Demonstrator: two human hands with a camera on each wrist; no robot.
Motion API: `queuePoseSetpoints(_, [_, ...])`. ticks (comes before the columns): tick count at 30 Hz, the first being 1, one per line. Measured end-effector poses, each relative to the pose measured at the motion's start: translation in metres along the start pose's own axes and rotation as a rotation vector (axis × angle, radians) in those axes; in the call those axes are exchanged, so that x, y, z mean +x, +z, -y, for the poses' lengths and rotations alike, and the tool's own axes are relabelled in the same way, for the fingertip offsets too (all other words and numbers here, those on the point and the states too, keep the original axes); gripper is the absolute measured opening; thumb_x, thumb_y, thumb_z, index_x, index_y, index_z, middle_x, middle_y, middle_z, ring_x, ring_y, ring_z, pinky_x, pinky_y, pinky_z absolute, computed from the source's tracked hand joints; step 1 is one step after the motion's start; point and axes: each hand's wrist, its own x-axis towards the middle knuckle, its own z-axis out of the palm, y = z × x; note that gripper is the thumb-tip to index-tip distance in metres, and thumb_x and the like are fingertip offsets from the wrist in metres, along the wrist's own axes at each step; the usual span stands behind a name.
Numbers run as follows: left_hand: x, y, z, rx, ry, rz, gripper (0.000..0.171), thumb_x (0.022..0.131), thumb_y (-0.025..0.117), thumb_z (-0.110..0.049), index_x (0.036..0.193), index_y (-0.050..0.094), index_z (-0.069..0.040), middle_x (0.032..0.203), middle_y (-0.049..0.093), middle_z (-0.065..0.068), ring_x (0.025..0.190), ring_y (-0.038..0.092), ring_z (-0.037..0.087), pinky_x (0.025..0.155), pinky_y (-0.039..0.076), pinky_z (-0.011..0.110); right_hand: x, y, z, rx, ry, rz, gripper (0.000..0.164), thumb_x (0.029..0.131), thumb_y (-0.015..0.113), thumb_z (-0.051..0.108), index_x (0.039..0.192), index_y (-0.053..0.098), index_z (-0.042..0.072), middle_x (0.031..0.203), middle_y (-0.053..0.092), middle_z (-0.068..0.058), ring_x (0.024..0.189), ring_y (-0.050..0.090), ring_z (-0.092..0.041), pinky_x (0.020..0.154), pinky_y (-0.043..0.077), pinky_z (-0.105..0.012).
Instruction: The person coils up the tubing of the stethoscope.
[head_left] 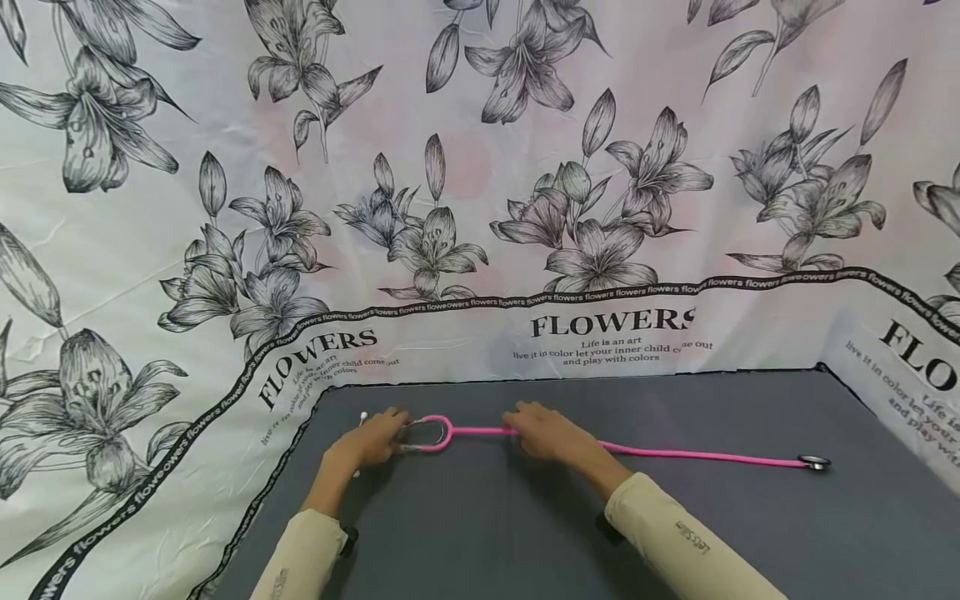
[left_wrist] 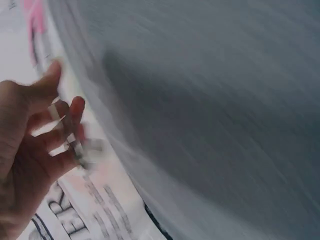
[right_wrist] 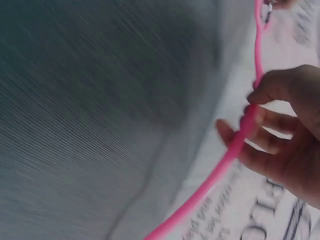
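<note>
A pink stethoscope stretches left to right across the grey table. My left hand grips its metal ear tubes; white ear tips poke out beyond the hand. The left wrist view, somewhat blurred, has the left hand with fingers bent around the metal. Further right, my right hand pinches the pink tubing past the fork. Thumb and index finger of the right hand close on the tube in the right wrist view. The round metal chest piece lies at the right end.
Behind the grey tabletop hangs a white cloth printed with black flowers and lettering. Its folds border the table at the left, back and right.
</note>
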Motion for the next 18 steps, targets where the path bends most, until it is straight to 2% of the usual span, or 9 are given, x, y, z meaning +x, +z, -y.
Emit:
queuePoseSetpoints(1, [0.007, 0.001, -0.003, 0.016, 0.009, -0.065, 0.041, 0.096, 0.073, -0.007, 0.134, 0.058, -0.002, 0.123, 0.064, 0.018, 0.11, 0.067, 0.035, 0.097, 0.054, 0.053, 0.002, -0.004, -0.007, 0.005, -0.003, -0.061, 0.025, 0.095, 0.061, -0.005, 0.116, 0.068, 0.007, 0.105, 0.065, -0.012, 0.099, 0.064, -0.031, 0.078, 0.058, -0.049])
queuePoseSetpoints(3, [0.025, 0.004, -0.012, 0.055, 0.028, -0.251, 0.043, 0.096, 0.072, -0.006, 0.136, 0.056, 0.001, 0.12, 0.065, 0.021, 0.105, 0.069, 0.038, 0.093, 0.057, 0.054, 0.007, -0.013, -0.024, 0.023, -0.01, -0.213, 0.029, 0.093, 0.059, -0.006, 0.119, 0.067, 0.005, 0.106, 0.065, -0.014, 0.099, 0.064, -0.033, 0.075, 0.057, -0.046])
queuePoseSetpoints(7, [0.085, 0.007, -0.042, 0.077, 0.052, -0.73, 0.048, 0.089, 0.078, -0.004, 0.133, 0.058, 0.001, 0.102, 0.069, 0.019, 0.086, 0.071, 0.035, 0.073, 0.059, 0.05, 0.018, -0.036, -0.074, -0.005, -0.035, -0.59, 0.036, 0.089, 0.059, -0.009, 0.123, 0.068, 0.0, 0.103, 0.066, -0.016, 0.09, 0.063, -0.031, 0.07, 0.054, -0.04])
queuePoseSetpoints(8, [0.1, 0.007, -0.051, 0.071, 0.064, -0.832, 0.049, 0.089, 0.079, -0.005, 0.133, 0.059, 0.0, 0.099, 0.069, 0.017, 0.083, 0.069, 0.033, 0.069, 0.057, 0.047, 0.018, -0.041, -0.086, -0.008, -0.031, -0.68, 0.037, 0.088, 0.059, -0.01, 0.123, 0.068, -0.001, 0.099, 0.065, -0.017, 0.085, 0.06, -0.029, 0.069, 0.051, -0.038])
queuePoseSetpoints(10, [0.128, 0.005, -0.071, 0.036, 0.091, -0.991, 0.048, 0.09, 0.078, -0.008, 0.133, 0.059, -0.001, 0.094, 0.067, 0.014, 0.079, 0.066, 0.028, 0.066, 0.053, 0.042, 0.015, -0.051, -0.107, -0.006, -0.02, -0.835, 0.035, 0.089, 0.061, -0.012, 0.122, 0.068, -0.002, 0.095, 0.063, -0.018, 0.078, 0.056, -0.027, 0.066, 0.046, -0.038])
queuePoseSetpoints(12, [0.148, 0.0, -0.09, -0.007, 0.12, -1.081, 0.047, 0.092, 0.076, -0.01, 0.135, 0.059, -0.003, 0.093, 0.065, 0.012, 0.08, 0.064, 0.026, 0.066, 0.047, 0.039, 0.011, -0.06, -0.122, 0.013, -0.015, -0.948, 0.032, 0.091, 0.062, -0.012, 0.121, 0.069, -0.004, 0.093, 0.062, -0.018, 0.075, 0.052, -0.025, 0.067, 0.043, -0.037])
queuePoseSetpoints(13, [0.155, -0.003, -0.098, -0.029, 0.137, -1.099, 0.047, 0.093, 0.075, -0.011, 0.136, 0.058, -0.004, 0.094, 0.064, 0.011, 0.081, 0.063, 0.026, 0.067, 0.045, 0.039, 0.009, -0.065, -0.127, 0.025, -0.013, -0.99, 0.029, 0.092, 0.062, -0.011, 0.12, 0.069, -0.004, 0.091, 0.061, -0.018, 0.074, 0.05, -0.025, 0.066, 0.042, -0.037])
queuePoseSetpoints(15, [0.164, -0.011, -0.108, -0.076, 0.167, -1.12, 0.046, 0.094, 0.073, -0.01, 0.137, 0.059, -0.003, 0.095, 0.064, 0.012, 0.083, 0.063, 0.027, 0.07, 0.046, 0.041, 0.005, -0.071, -0.134, 0.052, -0.027, -1.041, 0.025, 0.095, 0.064, -0.008, 0.12, 0.069, -0.005, 0.096, 0.064, -0.019, 0.077, 0.056, -0.025, 0.067, 0.047, -0.037])
queuePoseSetpoints(18, [0.172, -0.022, -0.119, -0.126, 0.225, -1.126, 0.047, 0.094, 0.073, -0.009, 0.139, 0.059, -0.005, 0.098, 0.065, 0.013, 0.086, 0.065, 0.028, 0.079, 0.051, 0.046, 0.0, -0.076, -0.141, 0.084, -0.035, -1.107, 0.024, 0.098, 0.065, -0.005, 0.121, 0.069, -0.005, 0.098, 0.067, -0.019, 0.079, 0.059, -0.025, 0.07, 0.046, -0.032])
